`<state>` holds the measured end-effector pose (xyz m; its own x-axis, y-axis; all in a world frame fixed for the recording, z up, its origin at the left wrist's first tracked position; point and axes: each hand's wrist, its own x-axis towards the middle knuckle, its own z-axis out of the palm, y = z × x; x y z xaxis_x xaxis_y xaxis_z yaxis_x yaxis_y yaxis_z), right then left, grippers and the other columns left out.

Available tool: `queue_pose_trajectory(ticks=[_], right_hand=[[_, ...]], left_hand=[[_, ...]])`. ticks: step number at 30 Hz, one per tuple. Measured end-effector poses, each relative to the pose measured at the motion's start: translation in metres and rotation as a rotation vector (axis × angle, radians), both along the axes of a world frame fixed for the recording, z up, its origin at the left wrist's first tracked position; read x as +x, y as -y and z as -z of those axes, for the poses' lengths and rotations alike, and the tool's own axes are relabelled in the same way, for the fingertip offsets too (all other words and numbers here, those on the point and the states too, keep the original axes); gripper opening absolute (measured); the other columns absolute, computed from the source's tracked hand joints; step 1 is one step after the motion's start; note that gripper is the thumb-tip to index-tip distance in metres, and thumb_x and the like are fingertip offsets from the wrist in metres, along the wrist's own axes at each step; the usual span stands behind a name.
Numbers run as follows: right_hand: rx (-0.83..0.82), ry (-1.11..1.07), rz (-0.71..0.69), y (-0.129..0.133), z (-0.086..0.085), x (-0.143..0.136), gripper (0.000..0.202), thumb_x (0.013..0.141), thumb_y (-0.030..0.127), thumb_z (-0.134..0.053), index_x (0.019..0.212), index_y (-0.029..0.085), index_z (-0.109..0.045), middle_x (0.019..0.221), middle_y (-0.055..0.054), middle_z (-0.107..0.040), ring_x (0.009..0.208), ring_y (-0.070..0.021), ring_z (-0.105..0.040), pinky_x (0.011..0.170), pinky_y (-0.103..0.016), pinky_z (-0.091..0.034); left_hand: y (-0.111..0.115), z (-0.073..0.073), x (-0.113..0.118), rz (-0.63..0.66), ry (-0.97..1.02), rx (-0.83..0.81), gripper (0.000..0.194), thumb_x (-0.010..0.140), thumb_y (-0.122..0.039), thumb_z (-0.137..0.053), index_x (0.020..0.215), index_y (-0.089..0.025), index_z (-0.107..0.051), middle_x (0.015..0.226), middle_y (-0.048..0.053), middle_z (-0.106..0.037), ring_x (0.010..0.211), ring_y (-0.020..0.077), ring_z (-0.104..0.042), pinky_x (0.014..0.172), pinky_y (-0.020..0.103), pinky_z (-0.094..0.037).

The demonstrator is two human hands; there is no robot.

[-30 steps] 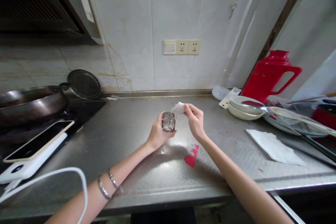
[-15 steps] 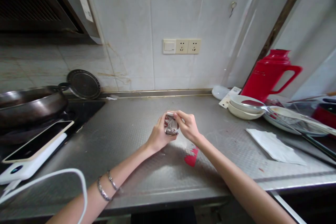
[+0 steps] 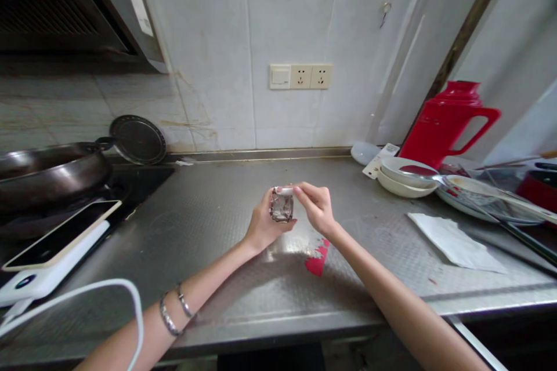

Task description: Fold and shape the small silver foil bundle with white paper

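Observation:
My left hand [image 3: 261, 223] is wrapped round a small squarish container [image 3: 282, 208], see-through or shiny, above the steel counter. Its near face looks silvery and crinkled; what it is made of I cannot tell. Along the container's top edge runs a short white strip [image 3: 285, 191]. My right hand [image 3: 317, 206] pinches the right end of this strip between thumb and finger, its other fingers curled. On the counter below my hands is a jagged red patch [image 3: 317, 262].
To the left are a pan [image 3: 52, 171], a round dark lid [image 3: 137, 139], a phone [image 3: 61, 235] and a white cable [image 3: 108, 283]. On the right stand a red thermos [image 3: 444, 127] and stacked bowls [image 3: 404, 185], with a folded white tissue [image 3: 455, 243] in front.
My right hand has drawn a little to the right, and more of the white strip shows. The container has turned slightly and shows more of its near face.

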<state>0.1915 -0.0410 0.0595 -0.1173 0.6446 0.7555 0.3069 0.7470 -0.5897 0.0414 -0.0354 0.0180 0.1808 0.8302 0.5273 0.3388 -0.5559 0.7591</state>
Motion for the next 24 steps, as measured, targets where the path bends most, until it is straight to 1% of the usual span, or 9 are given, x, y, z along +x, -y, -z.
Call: queue_pose_trajectory(ticks=[3, 5, 7, 10, 13, 15, 17, 20, 24], right_hand=[[-0.100, -0.143, 0.030, -0.007, -0.004, 0.005, 0.038, 0.091, 0.041, -0.049, 0.066, 0.017, -0.064, 0.056, 0.001, -0.055, 0.054, -0.0117, -0.051, 0.054, -0.022, -0.041], [-0.129, -0.255, 0.073, -0.014, -0.005, 0.007, 0.039, 0.091, 0.043, -0.048, 0.068, 0.017, -0.063, 0.059, 0.001, -0.056, 0.055, -0.0117, -0.051, 0.054, -0.022, -0.040], [-0.120, -0.304, 0.164, -0.020, -0.003, 0.007, 0.038, 0.091, 0.045, -0.047, 0.073, 0.016, -0.064, 0.062, 0.000, -0.058, 0.057, -0.0119, -0.051, 0.053, -0.022, -0.040], [-0.082, -0.204, 0.235, -0.022, 0.002, 0.001, 0.035, 0.090, 0.044, -0.049, 0.081, 0.016, -0.069, 0.067, 0.000, -0.064, 0.061, -0.0135, -0.057, 0.054, -0.022, -0.042], [-0.025, -0.051, 0.171, -0.016, 0.010, -0.008, 0.029, 0.092, 0.037, -0.048, 0.095, 0.019, -0.071, 0.085, -0.003, -0.073, 0.072, -0.0159, -0.066, 0.062, -0.023, -0.049], [0.030, 0.010, 0.141, -0.012, 0.014, -0.014, 0.028, 0.093, 0.031, -0.046, 0.106, 0.021, -0.069, 0.100, -0.004, -0.073, 0.082, -0.0169, -0.069, 0.071, -0.024, -0.052], [0.087, 0.036, 0.139, -0.010, 0.017, -0.016, 0.029, 0.094, 0.026, -0.044, 0.111, 0.022, -0.066, 0.108, -0.005, -0.071, 0.091, -0.0179, -0.069, 0.079, -0.026, -0.053], [0.158, 0.056, 0.139, -0.008, 0.017, -0.017, 0.029, 0.093, 0.023, -0.044, 0.112, 0.022, -0.066, 0.111, -0.006, -0.070, 0.100, -0.0188, -0.067, 0.086, -0.028, -0.053], [0.228, 0.074, 0.121, -0.005, 0.014, -0.015, 0.027, 0.092, 0.019, -0.046, 0.110, 0.020, -0.067, 0.107, -0.007, -0.071, 0.100, -0.0182, -0.067, 0.087, -0.027, -0.054]], left_hand=[[0.001, -0.002, 0.000, 0.000, 0.030, -0.046, 0.072, 0.059, -0.028, -0.079, 0.122, -0.019, -0.046, 0.099, 0.004, -0.068, 0.082, 0.0181, -0.065, 0.074, 0.030, -0.052], [0.001, -0.003, 0.000, 0.002, 0.060, -0.076, 0.073, 0.058, -0.029, -0.079, 0.122, -0.017, -0.046, 0.100, 0.007, -0.068, 0.084, 0.0192, -0.066, 0.075, 0.031, -0.053], [0.002, -0.006, -0.001, 0.008, 0.092, -0.102, 0.074, 0.058, -0.030, -0.079, 0.122, -0.014, -0.045, 0.099, 0.008, -0.068, 0.085, 0.0198, -0.066, 0.076, 0.031, -0.053], [0.002, -0.009, -0.001, -0.002, 0.104, -0.128, 0.075, 0.058, -0.032, -0.079, 0.122, -0.012, -0.045, 0.095, 0.008, -0.068, 0.082, 0.0188, -0.065, 0.075, 0.029, -0.052], [0.001, -0.011, -0.001, -0.043, 0.094, -0.105, 0.071, 0.058, -0.032, -0.079, 0.118, -0.013, -0.049, 0.091, 0.005, -0.067, 0.078, 0.0166, -0.064, 0.071, 0.027, -0.050], [0.000, -0.012, -0.001, -0.061, 0.093, -0.090, 0.066, 0.057, -0.032, -0.079, 0.115, -0.014, -0.051, 0.088, 0.003, -0.067, 0.074, 0.0152, -0.062, 0.068, 0.025, -0.049], [0.000, -0.012, -0.001, -0.066, 0.095, -0.096, 0.062, 0.057, -0.031, -0.079, 0.112, -0.015, -0.053, 0.086, 0.001, -0.066, 0.072, 0.0146, -0.061, 0.066, 0.025, -0.048], [-0.001, -0.012, -0.001, -0.061, 0.122, -0.116, 0.058, 0.058, -0.030, -0.078, 0.108, -0.016, -0.055, 0.085, 0.001, -0.067, 0.072, 0.0148, -0.062, 0.066, 0.024, -0.048], [-0.004, -0.010, -0.001, -0.054, 0.166, -0.132, 0.056, 0.058, -0.029, -0.078, 0.107, -0.016, -0.055, 0.087, 0.002, -0.068, 0.075, 0.0158, -0.063, 0.068, 0.025, -0.049]])
